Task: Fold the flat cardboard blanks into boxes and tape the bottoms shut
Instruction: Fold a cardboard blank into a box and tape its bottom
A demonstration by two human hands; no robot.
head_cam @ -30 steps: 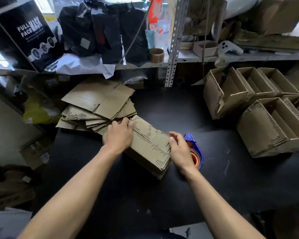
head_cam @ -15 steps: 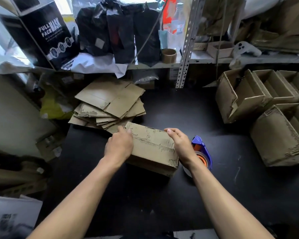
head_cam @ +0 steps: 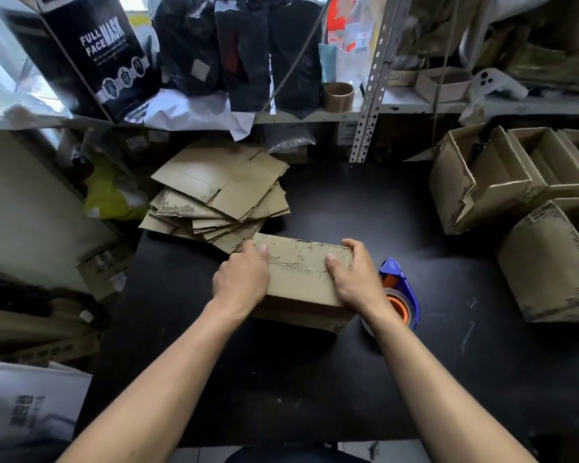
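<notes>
While left hand (head_cam: 243, 279) and right hand (head_cam: 356, 279) grip box (head_cam: 300, 272) ends — table (head_cam: 315, 379) bare nearside

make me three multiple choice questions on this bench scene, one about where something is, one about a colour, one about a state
1. Where does the tape dispenser lie?
A. on the upper shelf
B. on the black table, just right of the box being folded
C. on top of the flat blanks

2. What colour is the tape dispenser's frame?
A. blue
B. green
C. white

3. What state is the box under the hands in?
A. still a flat sheet
B. folded up, flaps down, no tape visible on top
C. crushed and torn in half

Answers:
1 B, it lies on the table beside the right hand.
2 A, blue frame around an orange core.
3 B, the left hand and right hand grip its two ends, while the flat blanks lie stacked behind.
</notes>
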